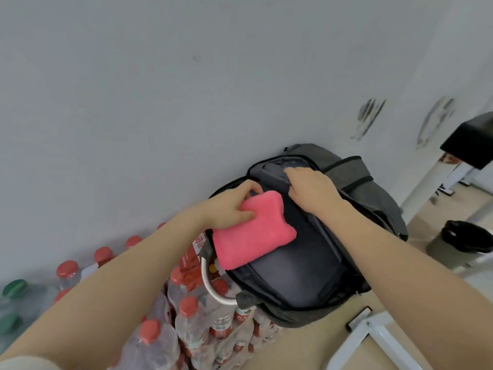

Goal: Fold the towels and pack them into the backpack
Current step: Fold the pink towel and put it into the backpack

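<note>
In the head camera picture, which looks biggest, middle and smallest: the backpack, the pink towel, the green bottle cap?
1. backpack
2. pink towel
3. green bottle cap

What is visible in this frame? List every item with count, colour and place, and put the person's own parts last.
backpack: one, grey with dark lining, unzipped, against the wall at centre right
towel: one, pink, folded, over the backpack's opening
water bottles: many, clear with red caps, packed at lower left; a few green caps at far left
bin: one, black, on the floor at right
box: one, black, right edge
frame: one, white metal, bottom right
wall: pale grey, scuffed at right
left hand: grips the towel
right hand: holds the backpack's inner edge
</note>
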`<action>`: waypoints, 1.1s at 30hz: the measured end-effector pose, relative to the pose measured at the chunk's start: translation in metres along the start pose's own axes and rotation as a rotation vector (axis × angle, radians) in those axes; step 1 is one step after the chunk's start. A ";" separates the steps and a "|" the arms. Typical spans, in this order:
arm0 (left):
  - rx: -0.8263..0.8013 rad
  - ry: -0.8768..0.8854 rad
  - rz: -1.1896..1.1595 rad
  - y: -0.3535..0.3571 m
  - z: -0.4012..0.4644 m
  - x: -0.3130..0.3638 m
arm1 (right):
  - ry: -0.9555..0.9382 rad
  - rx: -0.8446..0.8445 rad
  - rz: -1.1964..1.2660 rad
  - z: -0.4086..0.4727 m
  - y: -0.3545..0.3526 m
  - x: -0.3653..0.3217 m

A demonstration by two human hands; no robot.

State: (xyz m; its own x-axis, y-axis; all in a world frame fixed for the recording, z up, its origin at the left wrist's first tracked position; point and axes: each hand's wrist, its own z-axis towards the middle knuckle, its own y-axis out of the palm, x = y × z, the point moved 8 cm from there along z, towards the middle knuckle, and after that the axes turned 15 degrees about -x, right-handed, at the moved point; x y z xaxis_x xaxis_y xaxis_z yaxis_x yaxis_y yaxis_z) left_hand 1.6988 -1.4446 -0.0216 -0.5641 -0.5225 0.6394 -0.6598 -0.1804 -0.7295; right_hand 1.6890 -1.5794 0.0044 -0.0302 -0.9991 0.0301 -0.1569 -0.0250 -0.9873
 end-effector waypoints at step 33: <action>-0.013 0.079 0.684 0.026 0.033 -0.010 | 0.119 0.006 0.328 -0.011 0.015 0.013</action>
State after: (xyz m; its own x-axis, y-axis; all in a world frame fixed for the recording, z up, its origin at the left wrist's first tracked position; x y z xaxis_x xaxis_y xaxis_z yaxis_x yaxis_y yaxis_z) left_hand 1.7039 -1.4716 -0.0553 -0.8902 -0.4526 0.0524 -0.1483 0.1789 -0.9726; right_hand 1.6753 -1.5927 -0.0081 -0.1929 -0.9428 -0.2718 -0.1139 0.2967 -0.9482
